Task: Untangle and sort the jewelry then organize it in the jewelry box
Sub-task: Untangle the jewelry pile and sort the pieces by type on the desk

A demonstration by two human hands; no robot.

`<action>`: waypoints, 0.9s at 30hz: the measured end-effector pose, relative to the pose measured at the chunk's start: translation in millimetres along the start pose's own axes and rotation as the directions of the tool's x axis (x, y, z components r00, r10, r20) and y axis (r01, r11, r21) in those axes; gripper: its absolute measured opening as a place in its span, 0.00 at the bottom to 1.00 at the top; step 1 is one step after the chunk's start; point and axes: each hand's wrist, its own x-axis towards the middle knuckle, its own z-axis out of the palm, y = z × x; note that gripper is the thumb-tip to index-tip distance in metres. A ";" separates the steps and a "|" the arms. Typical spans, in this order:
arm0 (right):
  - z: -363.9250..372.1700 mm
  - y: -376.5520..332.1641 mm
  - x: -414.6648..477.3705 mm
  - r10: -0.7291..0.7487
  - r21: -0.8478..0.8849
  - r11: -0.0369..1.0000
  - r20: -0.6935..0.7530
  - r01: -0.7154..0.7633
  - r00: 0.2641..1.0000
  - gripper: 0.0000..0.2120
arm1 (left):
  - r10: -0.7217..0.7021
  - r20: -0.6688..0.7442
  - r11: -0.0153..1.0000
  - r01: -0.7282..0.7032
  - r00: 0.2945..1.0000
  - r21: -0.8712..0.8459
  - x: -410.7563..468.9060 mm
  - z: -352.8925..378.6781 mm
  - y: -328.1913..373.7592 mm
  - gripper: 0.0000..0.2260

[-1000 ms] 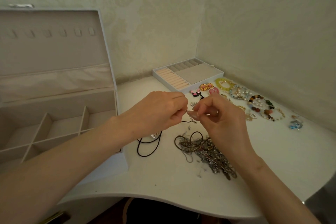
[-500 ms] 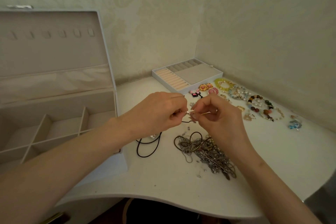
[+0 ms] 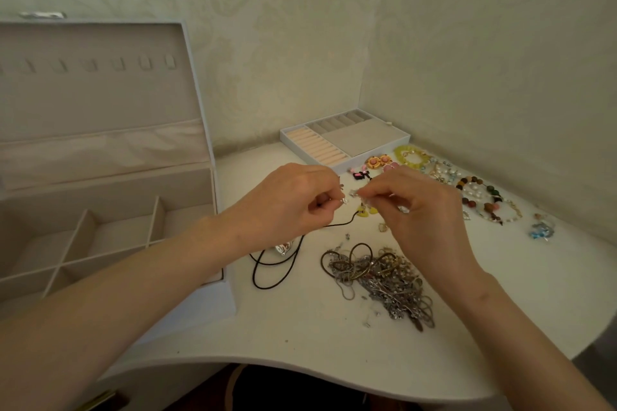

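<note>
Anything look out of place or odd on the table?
Mostly the heap of grey and bronze metal chains, knotted near the front of the white table, with tiny loose metal bits strewn beside it. The white ring tray sits out of the open white jewelry box, by the back wall. Nothing looks broken.

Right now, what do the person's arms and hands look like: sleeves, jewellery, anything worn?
The left forearm and right forearm are bare to the frame edge, with no sleeve, watch or bracelet in view. The right hand wears a silvery ring on one finger. No ring shows on the left hand, though its fingers are partly hidden.
</note>
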 end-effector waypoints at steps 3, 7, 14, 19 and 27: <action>-3.6 -4.2 7.9 0.045 -0.034 0.998 0.029 -0.045 0.999 0.04 | -0.033 -0.028 0.999 0.032 0.999 -0.044 0.1 -1.6 0.6 0.05; -5.6 -6.5 21.2 0.199 0.028 0.978 0.194 -0.208 0.961 0.06 | -0.046 -0.079 0.996 0.040 0.996 -0.079 0.5 -2.6 1.6 0.05; -10.7 -7.7 29.6 0.065 0.064 0.994 0.266 -0.085 0.962 0.08 | -0.058 -0.078 0.992 0.048 0.995 -0.113 -0.3 -3.8 1.6 0.05; -17.8 -14.3 35.3 0.156 0.168 0.965 0.255 -0.203 0.954 0.14 | -0.112 -0.060 0.978 0.099 0.992 -0.183 0.1 -3.2 4.0 0.04; -16.7 -18.8 35.3 0.189 0.257 0.935 0.226 -0.246 0.956 0.11 | -0.283 0.118 0.846 0.305 0.952 -0.437 0.2 -5.9 11.8 0.10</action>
